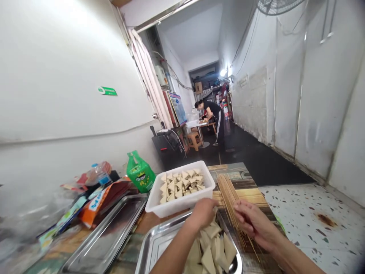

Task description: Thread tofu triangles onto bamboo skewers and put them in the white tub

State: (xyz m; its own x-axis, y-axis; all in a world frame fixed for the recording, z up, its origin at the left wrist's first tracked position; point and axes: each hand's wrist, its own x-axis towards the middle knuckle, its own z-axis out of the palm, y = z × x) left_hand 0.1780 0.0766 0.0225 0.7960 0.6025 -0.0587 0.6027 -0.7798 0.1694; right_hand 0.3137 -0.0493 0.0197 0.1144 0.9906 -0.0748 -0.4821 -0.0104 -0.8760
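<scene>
My left hand [203,213] is closed above the far end of a steel tray [151,238]. Its fingertips are turned away, so whatever they hold is hidden. Beneath and beside it, pale triangular pieces that look like bean curd [209,258] lie heaped in the tray. My right hand [249,222] has its fingers curled in a pinch over the right side of a bundle of thin bamboo skewers [226,188]. What sits between those fingers is too small to make out. Beyond my left hand, a white plastic tub [164,211] contains many similar triangles in rows.
Left of the tub stand an emptier steel tray [99,236], a green bag [139,173] and an orange packet [95,205] among plastic wrappings. The table [252,196] ends at the right above a speckled floor. Farther back, a person [215,114] bends over another table.
</scene>
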